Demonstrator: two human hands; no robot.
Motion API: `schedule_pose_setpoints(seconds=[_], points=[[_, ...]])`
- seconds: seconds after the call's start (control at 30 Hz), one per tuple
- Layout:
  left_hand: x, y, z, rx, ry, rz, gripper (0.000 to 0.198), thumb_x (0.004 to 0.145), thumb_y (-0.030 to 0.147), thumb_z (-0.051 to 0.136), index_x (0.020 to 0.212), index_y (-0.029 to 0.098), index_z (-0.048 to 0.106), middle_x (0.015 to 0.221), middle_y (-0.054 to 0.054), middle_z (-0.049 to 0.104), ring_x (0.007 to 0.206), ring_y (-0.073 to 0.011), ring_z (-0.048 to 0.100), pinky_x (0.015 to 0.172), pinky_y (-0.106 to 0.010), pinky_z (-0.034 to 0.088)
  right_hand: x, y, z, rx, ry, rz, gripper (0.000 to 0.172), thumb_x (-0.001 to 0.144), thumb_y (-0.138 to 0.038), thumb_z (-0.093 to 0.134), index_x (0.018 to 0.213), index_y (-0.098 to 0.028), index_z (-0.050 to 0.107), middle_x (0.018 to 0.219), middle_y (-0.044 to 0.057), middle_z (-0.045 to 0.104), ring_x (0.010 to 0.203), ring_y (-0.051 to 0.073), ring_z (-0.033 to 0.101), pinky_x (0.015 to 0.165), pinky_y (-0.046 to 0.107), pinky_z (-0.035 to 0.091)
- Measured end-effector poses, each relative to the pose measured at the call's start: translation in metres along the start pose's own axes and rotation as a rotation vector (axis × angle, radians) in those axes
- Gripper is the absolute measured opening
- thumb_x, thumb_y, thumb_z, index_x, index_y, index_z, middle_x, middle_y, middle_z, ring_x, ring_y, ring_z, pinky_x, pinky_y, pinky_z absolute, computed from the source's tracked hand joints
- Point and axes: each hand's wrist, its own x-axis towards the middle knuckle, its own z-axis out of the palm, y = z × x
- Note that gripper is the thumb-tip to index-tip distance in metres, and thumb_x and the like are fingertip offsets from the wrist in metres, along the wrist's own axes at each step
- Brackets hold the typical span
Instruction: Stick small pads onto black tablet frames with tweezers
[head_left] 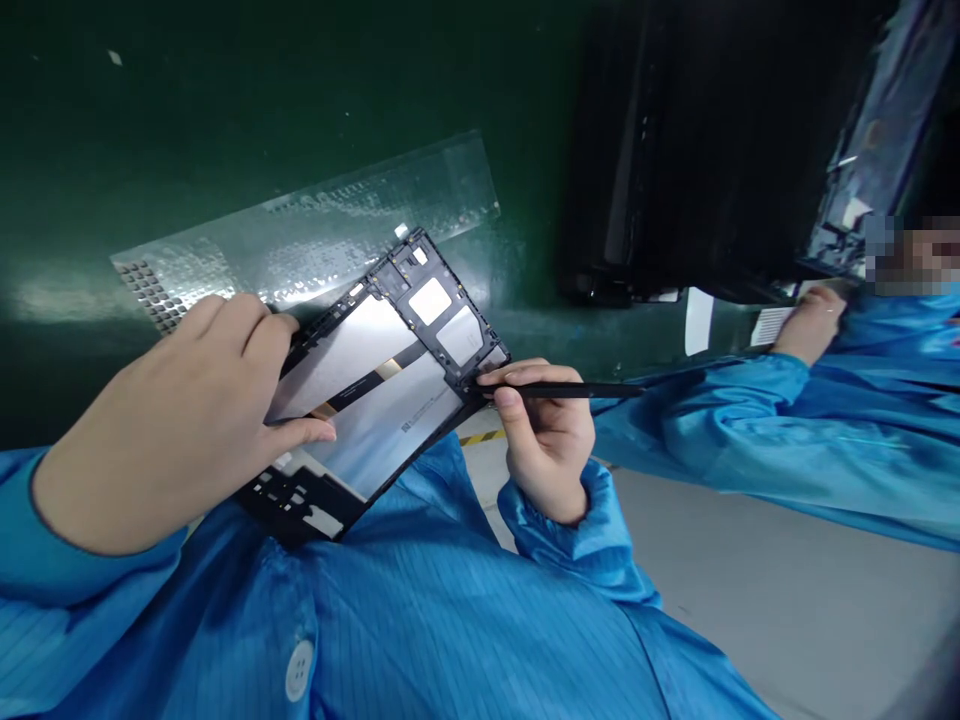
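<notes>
A tablet-like device frame (420,410), black-edged with a silvery inner plate and a dark ribbon cable across it, lies tilted at the near edge of the table. My left hand (202,410) grips its left long side, thumb over the plate and fingers at the far edge. In my right hand (547,430) is a slim black pen-shaped tool (592,390), possibly tweezers, pinched between thumb and fingers. Its tip touches or nearly touches the frame's right edge; my fingers partly hide that spot.
Behind the frame a clear plastic sheet (450,180) with rows of small dark pieces lies on the green table (247,90). Large black trays or cases (712,150) stand at the right. A co-worker's hand (810,325) and blue sleeve are beyond, near white paper (698,320).
</notes>
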Motion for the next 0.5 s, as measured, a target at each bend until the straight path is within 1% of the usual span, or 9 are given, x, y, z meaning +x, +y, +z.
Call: schedule_pose_setpoints(seconds=[0.03,0.1,0.17,0.23,0.27,0.33,0.37,0.43,0.5], points=[[0.004,0.003,-0.002,0.051,-0.112,0.005,0.047,0.072,0.048,0.104,0.101,0.027,0.074,0.101,-0.010,0.062,0.137,-0.0413,0.059,0.118,-0.054,0.062,0.000,0.000,0.000,-0.005,-0.004,-0.006,0.010,0.107,-0.021,0.070,0.113,-0.028,0.068,0.103,0.004,0.076,0.100,0.019,0.078,0.092,0.039,0.067],[0.014,0.010,-0.007,0.212,-0.352,0.036,0.060,0.045,0.035,0.116,0.086,0.026,0.074,0.092,-0.007,0.057,0.140,-0.0430,0.055,0.136,-0.056,0.046,0.002,-0.001,0.000,-0.033,-0.025,-0.041,0.015,0.106,-0.017,0.069,0.115,-0.028,0.069,0.103,0.004,0.076,0.100,0.019,0.078,0.090,0.038,0.066],[0.023,0.014,-0.011,0.344,-0.480,0.067,0.065,0.032,0.027,0.118,0.081,0.025,0.076,0.090,-0.005,0.053,0.143,-0.0432,0.051,0.148,-0.055,0.026,0.003,-0.004,-0.003,-0.109,-0.076,-0.110,0.022,0.103,-0.013,0.071,0.117,-0.029,0.071,0.104,0.004,0.077,0.100,0.021,0.078,0.089,0.041,0.065],[0.027,0.015,-0.014,0.335,-0.462,0.064,0.064,0.031,0.022,0.117,0.081,0.025,0.078,0.091,-0.006,0.054,0.149,-0.0441,0.047,0.152,-0.055,0.011,0.003,-0.009,-0.009,-0.191,-0.077,-0.179,0.023,0.100,-0.014,0.072,0.116,-0.030,0.075,0.109,0.006,0.080,0.105,0.026,0.078,0.095,0.050,0.064],[0.027,0.014,-0.014,0.292,-0.448,0.049,0.064,0.030,0.021,0.117,0.080,0.026,0.078,0.093,-0.006,0.057,0.151,-0.0454,0.044,0.152,-0.055,0.006,0.002,-0.011,-0.013,-0.204,-0.014,-0.192,0.021,0.100,-0.015,0.071,0.112,-0.030,0.077,0.111,0.006,0.080,0.108,0.029,0.077,0.100,0.054,0.063],[0.026,0.010,-0.012,0.185,-0.432,0.021,0.067,0.026,0.020,0.116,0.082,0.027,0.080,0.097,-0.007,0.062,0.154,-0.0480,0.039,0.151,-0.054,-0.001,-0.003,-0.016,-0.022,-0.157,0.087,-0.129,0.021,0.100,-0.016,0.064,0.100,-0.031,0.079,0.111,0.006,0.080,0.108,0.029,0.075,0.100,0.055,0.061],[0.025,0.008,-0.011,0.145,-0.429,0.017,0.071,0.025,0.021,0.116,0.087,0.027,0.082,0.101,-0.008,0.065,0.154,-0.0487,0.038,0.151,-0.052,-0.002,-0.008,-0.019,-0.024,-0.118,0.066,-0.064,0.023,0.099,-0.016,0.062,0.094,-0.030,0.079,0.106,0.005,0.079,0.101,0.028,0.074,0.094,0.050,0.062],[0.021,0.002,-0.007,0.147,-0.435,0.055,0.079,0.030,0.027,0.116,0.103,0.028,0.086,0.113,-0.009,0.069,0.151,-0.0493,0.040,0.151,-0.050,0.000,-0.021,-0.026,-0.022,-0.064,-0.135,0.062,0.021,0.094,-0.014,0.066,0.091,-0.030,0.079,0.090,0.001,0.078,0.080,0.022,0.073,0.073,0.039,0.060],[0.016,-0.004,-0.004,0.274,-0.452,0.164,0.081,0.042,0.044,0.114,0.116,0.026,0.086,0.122,-0.013,0.071,0.146,-0.0503,0.045,0.150,-0.055,0.006,-0.037,-0.031,-0.011,-0.045,-0.348,0.139,0.016,0.088,-0.018,0.078,0.098,-0.030,0.081,0.080,-0.003,0.080,0.063,0.019,0.071,0.057,0.032,0.057]])
